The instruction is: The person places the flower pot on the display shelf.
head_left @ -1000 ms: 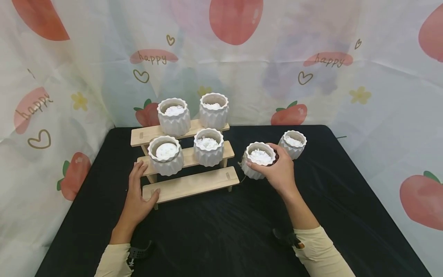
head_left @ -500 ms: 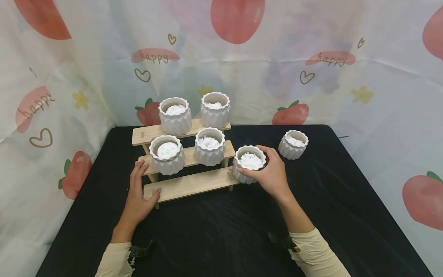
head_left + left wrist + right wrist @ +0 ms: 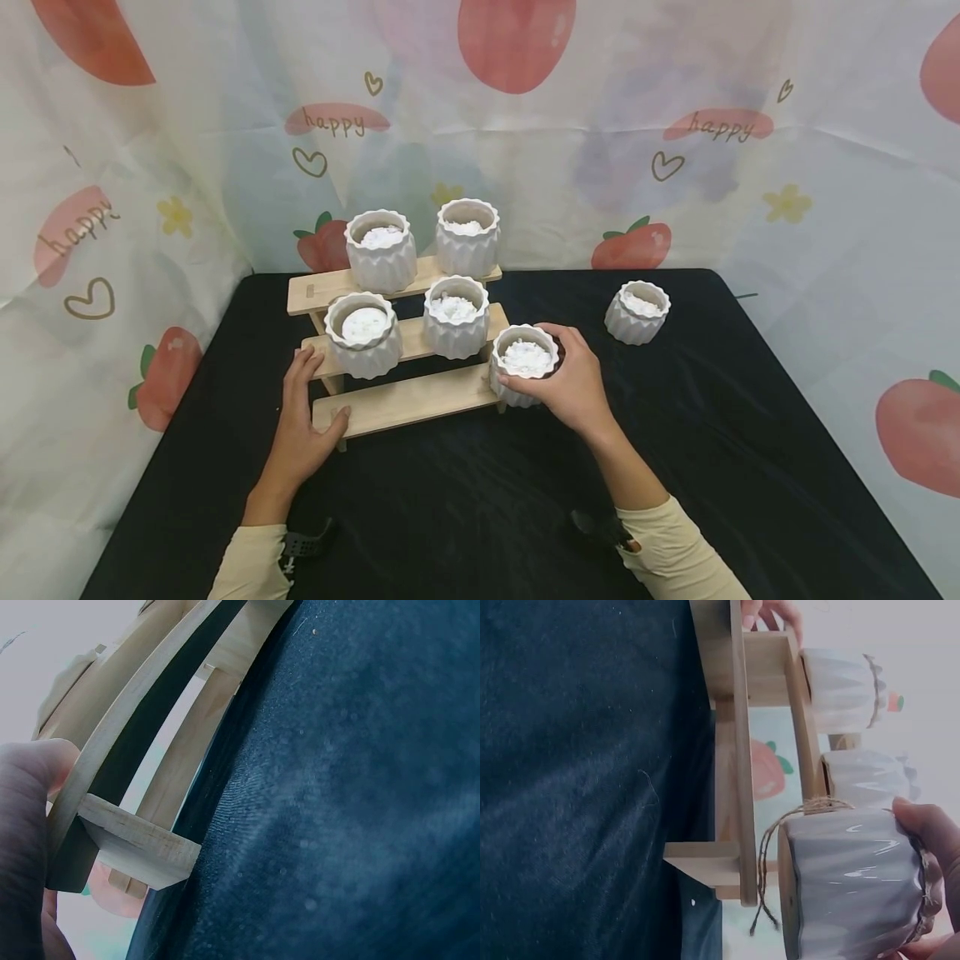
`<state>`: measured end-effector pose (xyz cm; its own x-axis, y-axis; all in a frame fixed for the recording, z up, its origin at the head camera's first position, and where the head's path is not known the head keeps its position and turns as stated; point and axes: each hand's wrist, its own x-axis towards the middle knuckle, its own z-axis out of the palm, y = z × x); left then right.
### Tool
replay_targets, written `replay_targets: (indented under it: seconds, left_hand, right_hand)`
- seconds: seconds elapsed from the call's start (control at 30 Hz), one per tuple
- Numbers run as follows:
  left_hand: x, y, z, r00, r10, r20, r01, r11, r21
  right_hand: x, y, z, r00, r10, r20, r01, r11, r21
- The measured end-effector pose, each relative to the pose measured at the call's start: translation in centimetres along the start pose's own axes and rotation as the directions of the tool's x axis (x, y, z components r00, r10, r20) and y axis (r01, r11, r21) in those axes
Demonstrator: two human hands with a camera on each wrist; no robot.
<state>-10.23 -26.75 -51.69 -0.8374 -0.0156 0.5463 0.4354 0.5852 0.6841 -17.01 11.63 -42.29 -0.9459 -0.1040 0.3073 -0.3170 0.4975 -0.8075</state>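
Note:
My right hand (image 3: 576, 387) grips a white fluted flower pot (image 3: 497, 368) by its scalloped rim, over the right end of the lowest step of a wooden three-step plant stand (image 3: 412, 402). In the right wrist view the pot (image 3: 855, 877) hangs tilted in that view, its base apart from the step, with a twine string (image 3: 763, 881) trailing from it. White filling shows inside the pot. My left hand (image 3: 298, 437) holds the left end of the stand, thumb on the lowest step and fingers by the middle one. The left wrist view shows the thumb (image 3: 56, 761) over the board's end.
Two similar pots stand on the top step, among them the left one (image 3: 381, 265), and two on the middle step, such as the right one (image 3: 455, 335). Another pot (image 3: 636, 325) stands on the black tablecloth (image 3: 712, 417) at the back right. A printed curtain (image 3: 547, 183) hangs behind.
My right hand has carried the pot leftward and toward me, from beside the stand to over the lowest step's right end. The left hand has stayed on the stand.

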Motion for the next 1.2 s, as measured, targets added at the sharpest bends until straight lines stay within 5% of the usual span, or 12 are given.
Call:
replay_targets:
  seconds: [0.9, 1.2]
  left_hand:
    - [0.2, 0.4, 0.3, 1.0, 0.004, 0.003, -0.004, 1.0, 0.002]
    - [0.0, 0.1, 0.0, 1.0, 0.0, -0.007, 0.0, 1.0, 0.007]
  right_hand:
    - [-0.7, 0.1, 1.9, 1.0, -0.002, 0.0, 0.002, 1.0, 0.009]
    - [-0.7, -0.1, 2.3, 0.998, -0.014, 0.054, 0.014, 1.0, -0.008]
